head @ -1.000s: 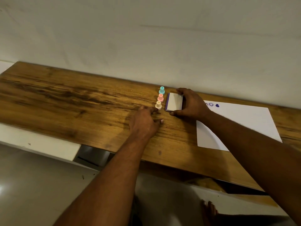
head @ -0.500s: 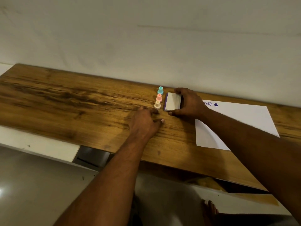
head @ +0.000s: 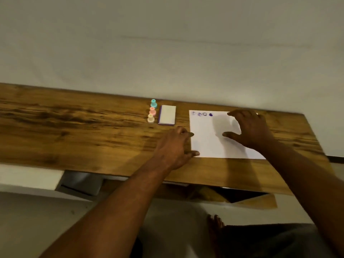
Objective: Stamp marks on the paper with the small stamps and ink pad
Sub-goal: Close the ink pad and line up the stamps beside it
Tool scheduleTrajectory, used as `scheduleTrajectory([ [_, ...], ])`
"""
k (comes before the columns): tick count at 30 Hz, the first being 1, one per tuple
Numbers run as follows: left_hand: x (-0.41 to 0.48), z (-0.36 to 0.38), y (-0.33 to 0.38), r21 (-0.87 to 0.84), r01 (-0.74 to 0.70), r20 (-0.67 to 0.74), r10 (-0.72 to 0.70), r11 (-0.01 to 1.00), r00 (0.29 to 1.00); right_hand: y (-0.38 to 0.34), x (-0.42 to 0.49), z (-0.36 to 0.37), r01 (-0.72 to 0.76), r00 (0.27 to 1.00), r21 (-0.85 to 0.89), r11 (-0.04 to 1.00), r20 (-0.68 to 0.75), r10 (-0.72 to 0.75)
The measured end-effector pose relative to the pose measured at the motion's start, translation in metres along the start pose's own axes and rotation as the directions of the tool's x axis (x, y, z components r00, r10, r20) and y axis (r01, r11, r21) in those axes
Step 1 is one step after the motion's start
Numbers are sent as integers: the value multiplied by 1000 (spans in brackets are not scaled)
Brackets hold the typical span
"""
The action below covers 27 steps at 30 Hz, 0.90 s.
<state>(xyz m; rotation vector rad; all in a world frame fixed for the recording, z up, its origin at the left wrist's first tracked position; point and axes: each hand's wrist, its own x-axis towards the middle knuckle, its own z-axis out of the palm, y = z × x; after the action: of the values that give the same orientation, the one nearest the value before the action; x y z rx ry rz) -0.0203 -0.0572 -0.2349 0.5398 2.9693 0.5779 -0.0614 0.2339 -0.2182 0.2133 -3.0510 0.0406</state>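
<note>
Right hand [head: 249, 129] is off the ink pad [head: 167, 114] since half a second back and now sits over the paper [head: 210, 146]. Left hand [head: 175, 146] has shifted from beside the stamps [head: 152, 110] to the paper's left edge.

Nearest: a bare foot [head: 216, 224] on the floor, nearer than the paper's near edge. A wooden table [head: 74, 127] carries everything else.

Left hand: palm down on the wood just left of the paper, fingers loosely bent, nothing held. Thumb tip touches the paper's near-left corner; a fingertip meets the left edge farther up.

Paper: white sheet, flat on the table.

Right hand: over the paper's right half, fingers spread wide, thumb pointing left toward the sheet's middle, nothing in its grasp. It throws a shadow on the sheet to its left. Pressing the paper or hovering just above it: cannot tell.

Ink pad: left of the paper's far-left corner, apart from it. Lid closed, white top, purple side edge.

Stamps: three upright in a short row just left of the ink pad. Cream stamp [head: 151, 118] nearest, pink stamp [head: 152, 110] next, teal stamp [head: 153, 103] farthest.

Marks [head: 202, 114]: four small purple ones in a row inside the paper's far-left corner, the rightmost a solid blot, the others too blurred to read.

Pale wall [head: 167, 43] rises beyond the paper's far edge.
</note>
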Motion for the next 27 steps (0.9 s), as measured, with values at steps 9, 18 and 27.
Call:
scheduleTrajectory([
  [9, 1, 27, 55, 238, -65, 174, 23, 969, 984, 60, -68, 12, -260, 934, 124, 958, 285, 217],
  [18, -2, 19, 44, 288, -38, 158, -8, 957, 987, 41, -62, 10, -238, 930, 84, 968, 306, 203],
  [27, -4, 19, 37, 282, -43, 167, -5, 958, 986, 41, -56, 15, -239, 930, 96, 966, 307, 200],
])
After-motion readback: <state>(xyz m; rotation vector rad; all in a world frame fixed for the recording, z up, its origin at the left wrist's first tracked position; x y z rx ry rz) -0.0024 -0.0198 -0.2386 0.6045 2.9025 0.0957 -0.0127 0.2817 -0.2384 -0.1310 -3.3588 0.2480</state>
